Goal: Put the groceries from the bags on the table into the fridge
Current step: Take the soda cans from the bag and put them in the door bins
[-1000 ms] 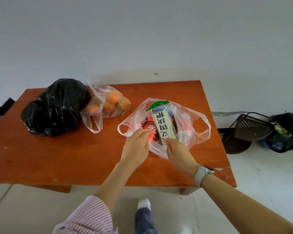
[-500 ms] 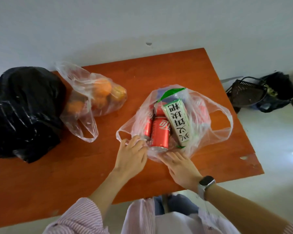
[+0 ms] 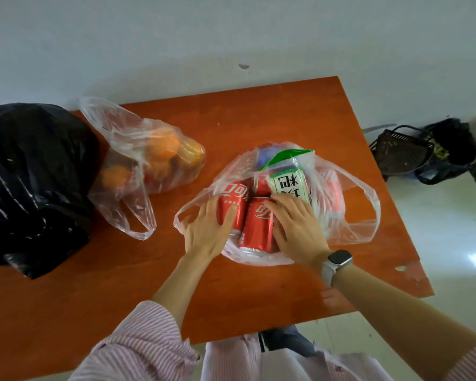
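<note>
A clear plastic bag (image 3: pixel 352 215) lies open on the orange table (image 3: pixel 259 119). It holds red cola cans and a green-and-white packet (image 3: pixel 290 182). My left hand (image 3: pixel 206 232) lies spread over the bag's left edge, its thumb on the left red can (image 3: pixel 231 199). My right hand (image 3: pixel 300 229) rests with spread fingers across the near red can (image 3: pixel 257 229) and the packet's lower end. A second clear bag of oranges (image 3: pixel 154 158) and a black bag (image 3: pixel 30 182) sit to the left. No fridge is in view.
The table's right edge and near right corner are close to the can bag. On the floor at the right stand a dark dustpan (image 3: pixel 401 152) and a dark bag (image 3: pixel 451 149) against the white wall.
The view has moved closer and lower over the table. Both hands have gone from the bag's near rim into the bag and onto the cans. The cans now show more openly.
</note>
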Demonstrator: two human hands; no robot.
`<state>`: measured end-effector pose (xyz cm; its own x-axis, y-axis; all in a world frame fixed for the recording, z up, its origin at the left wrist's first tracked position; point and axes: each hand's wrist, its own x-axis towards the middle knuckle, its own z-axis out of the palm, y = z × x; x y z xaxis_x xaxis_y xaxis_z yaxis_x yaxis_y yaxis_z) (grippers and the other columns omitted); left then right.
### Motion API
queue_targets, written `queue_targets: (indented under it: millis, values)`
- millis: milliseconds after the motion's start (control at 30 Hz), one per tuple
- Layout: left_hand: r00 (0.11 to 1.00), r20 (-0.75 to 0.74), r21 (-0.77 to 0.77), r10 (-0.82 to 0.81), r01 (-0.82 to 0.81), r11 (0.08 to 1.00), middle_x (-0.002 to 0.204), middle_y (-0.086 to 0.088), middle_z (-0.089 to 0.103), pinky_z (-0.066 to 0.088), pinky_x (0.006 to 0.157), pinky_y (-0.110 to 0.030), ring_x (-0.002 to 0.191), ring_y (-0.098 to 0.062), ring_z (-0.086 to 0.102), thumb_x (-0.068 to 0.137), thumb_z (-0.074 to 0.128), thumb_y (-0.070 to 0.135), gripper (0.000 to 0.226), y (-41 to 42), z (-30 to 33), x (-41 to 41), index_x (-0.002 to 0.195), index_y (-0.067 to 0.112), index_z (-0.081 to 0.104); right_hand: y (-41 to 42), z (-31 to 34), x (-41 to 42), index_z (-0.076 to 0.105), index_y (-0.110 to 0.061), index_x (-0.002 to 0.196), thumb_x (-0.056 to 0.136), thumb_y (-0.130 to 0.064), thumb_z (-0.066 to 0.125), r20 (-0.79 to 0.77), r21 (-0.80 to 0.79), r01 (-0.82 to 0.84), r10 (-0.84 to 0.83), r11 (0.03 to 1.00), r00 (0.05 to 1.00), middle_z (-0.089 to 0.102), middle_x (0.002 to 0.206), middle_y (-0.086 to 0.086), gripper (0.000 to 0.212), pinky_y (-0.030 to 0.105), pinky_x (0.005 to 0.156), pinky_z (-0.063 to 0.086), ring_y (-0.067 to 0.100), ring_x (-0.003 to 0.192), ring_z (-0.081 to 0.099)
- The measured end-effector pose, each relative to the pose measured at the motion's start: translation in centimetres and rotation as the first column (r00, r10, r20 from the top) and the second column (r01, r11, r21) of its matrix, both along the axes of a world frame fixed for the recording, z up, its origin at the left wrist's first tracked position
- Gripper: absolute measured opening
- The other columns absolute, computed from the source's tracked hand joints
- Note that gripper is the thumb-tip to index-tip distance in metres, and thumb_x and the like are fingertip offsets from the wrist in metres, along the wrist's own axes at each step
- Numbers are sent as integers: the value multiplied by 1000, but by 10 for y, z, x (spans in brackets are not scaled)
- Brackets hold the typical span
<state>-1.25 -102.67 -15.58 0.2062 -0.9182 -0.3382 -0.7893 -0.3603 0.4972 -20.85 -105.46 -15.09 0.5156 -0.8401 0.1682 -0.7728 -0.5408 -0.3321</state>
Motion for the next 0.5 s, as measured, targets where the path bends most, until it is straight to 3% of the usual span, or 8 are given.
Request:
queue_targets:
  millis: [100, 200, 300, 400, 433, 500]
  values:
    - [998, -50, 129, 44, -37, 991, 150, -5, 33, 12, 110, -56, 137, -30, 27, 91, 18, 62, 64, -13, -5, 1, 146, 29, 16, -19, 0, 0, 41, -14, 132, 87, -30, 31, -232, -38, -6, -3, 999, 973, 45, 140, 7, 49, 44, 110, 20, 23, 123, 39]
    - [996, 5, 173, 86, -86, 981, 145, -11, 37, 16, 109, -54, 137, -32, 24, 92, 14, 59, 62, -27, -2, 4, 138, 25, 41, -32, -1, -7, 37, -13, 135, 87, -34, 31, -326, -69, 40, -60, 997, 943, 39, 145, 6, 53, 51, 111, 18, 20, 127, 29]
    - [969, 188, -10, 162, -163, 987, 121, -13, 58, 30, 102, -48, 116, -33, 49, 94, 29, 48, 50, -35, 6, -1, 114, 16, 61, -46, 5, -10, 44, -12, 130, 85, -34, 32, -292, -51, 91, -102, 995, 951, 39, 145, 6, 52, 54, 105, 27, 21, 126, 27]
    - [959, 266, -375, 100, 8, 927, 93, -13, 61, 44, 77, -41, 86, -32, 60, 86, 58, 18, 15, -37, 10, -13, 95, 7, 64, -50, 5, -5, 54, -16, 121, 82, -28, 48, -294, -69, 85, -102, 994, 950, 40, 143, 6, 41, 56, 104, 28, 22, 125, 27]
    - [958, 284, -422, 36, 91, 902, 93, -12, 60, 45, 74, -40, 86, -32, 59, 84, 61, 14, 14, -39, 10, -16, 95, 6, 63, -50, 4, -4, 55, -17, 119, 80, -25, 55, -295, -72, 84, -102, 994, 950, 40, 143, 7, 40, 57, 103, 29, 23, 125, 27]
    - [971, 224, -339, -76, 151, 928, 114, -9, 55, 42, 88, -43, 108, -30, 51, 87, 58, 26, 30, -48, 11, -19, 113, 11, 59, -47, 3, -5, 56, -17, 118, 78, -23, 62, -290, -73, 73, -92, 995, 953, 39, 143, 7, 41, 58, 103, 29, 24, 125, 28]
